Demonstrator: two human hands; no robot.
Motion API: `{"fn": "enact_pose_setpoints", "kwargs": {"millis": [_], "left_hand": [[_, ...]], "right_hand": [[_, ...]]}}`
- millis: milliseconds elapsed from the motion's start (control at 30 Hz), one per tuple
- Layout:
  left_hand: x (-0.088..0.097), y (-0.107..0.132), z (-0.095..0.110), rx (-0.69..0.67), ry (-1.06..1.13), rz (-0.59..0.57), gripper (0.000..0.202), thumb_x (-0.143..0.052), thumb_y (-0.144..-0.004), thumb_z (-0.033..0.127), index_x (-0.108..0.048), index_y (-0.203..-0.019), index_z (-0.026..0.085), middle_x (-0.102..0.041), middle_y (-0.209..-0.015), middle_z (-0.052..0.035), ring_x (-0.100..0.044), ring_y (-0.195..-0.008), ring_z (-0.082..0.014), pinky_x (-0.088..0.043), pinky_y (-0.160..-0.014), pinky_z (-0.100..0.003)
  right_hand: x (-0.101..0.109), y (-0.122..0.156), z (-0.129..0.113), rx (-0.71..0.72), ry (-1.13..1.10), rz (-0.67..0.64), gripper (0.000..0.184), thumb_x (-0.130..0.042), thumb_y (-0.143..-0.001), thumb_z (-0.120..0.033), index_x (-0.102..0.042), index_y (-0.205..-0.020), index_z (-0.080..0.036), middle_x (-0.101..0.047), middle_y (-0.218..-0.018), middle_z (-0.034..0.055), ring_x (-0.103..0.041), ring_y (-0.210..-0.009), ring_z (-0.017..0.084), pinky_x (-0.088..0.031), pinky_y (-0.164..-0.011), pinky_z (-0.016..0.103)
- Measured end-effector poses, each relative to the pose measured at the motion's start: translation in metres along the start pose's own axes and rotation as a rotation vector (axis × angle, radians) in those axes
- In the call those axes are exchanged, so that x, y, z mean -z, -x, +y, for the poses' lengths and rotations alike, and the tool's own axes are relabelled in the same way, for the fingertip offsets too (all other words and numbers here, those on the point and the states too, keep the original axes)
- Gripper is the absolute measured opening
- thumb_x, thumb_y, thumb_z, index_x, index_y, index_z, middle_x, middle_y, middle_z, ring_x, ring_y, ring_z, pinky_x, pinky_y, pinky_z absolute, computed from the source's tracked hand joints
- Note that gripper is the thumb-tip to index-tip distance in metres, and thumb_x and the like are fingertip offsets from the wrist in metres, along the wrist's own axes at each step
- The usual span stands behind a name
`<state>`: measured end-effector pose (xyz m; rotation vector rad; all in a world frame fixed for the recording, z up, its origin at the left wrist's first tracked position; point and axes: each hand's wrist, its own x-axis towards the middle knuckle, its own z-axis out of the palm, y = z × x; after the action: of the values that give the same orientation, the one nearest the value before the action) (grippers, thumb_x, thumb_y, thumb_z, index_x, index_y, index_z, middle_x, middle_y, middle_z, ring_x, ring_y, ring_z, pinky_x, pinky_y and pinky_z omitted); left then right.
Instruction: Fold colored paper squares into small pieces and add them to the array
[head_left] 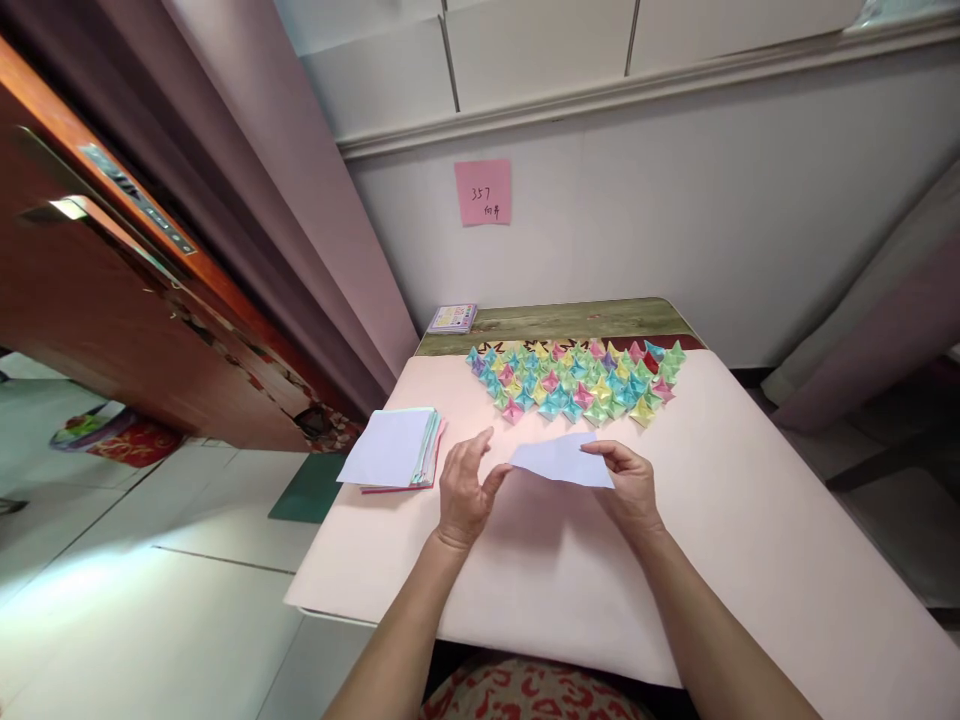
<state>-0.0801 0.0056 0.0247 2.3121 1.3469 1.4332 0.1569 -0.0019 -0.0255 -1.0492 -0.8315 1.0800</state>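
Note:
A pale lavender sheet of paper (559, 460) is held above the table, tilted and slightly wavy along its edges. My right hand (634, 485) pinches its right end, thumb on top and fingers beneath. At the left end, my left hand (466, 488) has its fingers raised and apart from the thumb, whose tip is at the paper's left corner. Beyond both hands lie many small folded paper pieces (577, 380) in green, blue, yellow and pink, arranged in rows. Left of my left hand is a stack of coloured paper sheets (394, 447) with a pale lavender one on top.
The table has a pale pink cover (720, 560) and a wood-patterned strip (555, 318) at the back. A small printed packet (452, 318) lies at the far left corner. On the wall is a pink handwritten note (483, 193). An orange-brown door (150, 300) stands left.

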Motion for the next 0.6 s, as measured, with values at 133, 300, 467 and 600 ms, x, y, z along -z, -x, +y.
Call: {"fn": "enact_pose_setpoints", "kwargs": {"millis": [133, 300, 467, 600], "left_hand": [[-0.023, 0.009, 0.000, 0.488, 0.627, -0.265, 0.059, -0.047, -0.096, 0.044, -0.030, -0.149, 0.023, -0.070, -0.094, -0.0046, -0.067, -0.071, -0.0146, -0.054, -0.077, -0.032], [-0.050, 0.005, 0.002, 0.671, 0.990, -0.198, 0.055, -0.084, -0.064, 0.041, -0.069, -0.109, 0.015, -0.071, -0.106, -0.0120, -0.067, -0.094, -0.0248, -0.052, -0.080, -0.031], [-0.058, 0.002, -0.002, 0.816, 1.011, -0.129, 0.036, -0.090, -0.052, 0.027, -0.073, -0.082, 0.013, -0.072, -0.085, -0.0070, -0.066, -0.076, -0.0198, -0.051, -0.068, -0.028], [-0.059, 0.006, -0.003, 0.806, 1.004, -0.132, 0.031, -0.089, -0.054, 0.025, -0.074, -0.080, 0.014, -0.072, -0.084, -0.0067, -0.066, -0.077, -0.0190, -0.050, -0.068, -0.026]], "right_hand": [[0.000, -0.001, 0.000, 0.014, -0.046, 0.042, 0.023, -0.083, -0.062, -0.025, -0.075, -0.083, -0.020, -0.077, -0.080, 0.0055, -0.071, -0.067, 0.020, -0.057, -0.058, 0.028], [-0.001, -0.001, -0.003, -0.026, -0.058, -0.009, 0.020, -0.083, -0.063, -0.027, -0.076, -0.080, -0.021, -0.076, -0.072, 0.0035, -0.069, -0.060, 0.018, -0.056, -0.054, 0.027], [0.002, -0.001, -0.005, -0.066, 0.010, -0.118, 0.029, -0.085, -0.061, -0.027, -0.077, -0.087, -0.021, -0.076, -0.074, 0.0038, -0.070, -0.063, 0.020, -0.057, -0.055, 0.029], [0.004, -0.002, -0.008, -0.080, 0.051, -0.145, 0.027, -0.086, -0.059, -0.030, -0.077, -0.082, -0.020, -0.076, -0.073, 0.0044, -0.069, -0.060, 0.020, -0.057, -0.053, 0.030]]}}
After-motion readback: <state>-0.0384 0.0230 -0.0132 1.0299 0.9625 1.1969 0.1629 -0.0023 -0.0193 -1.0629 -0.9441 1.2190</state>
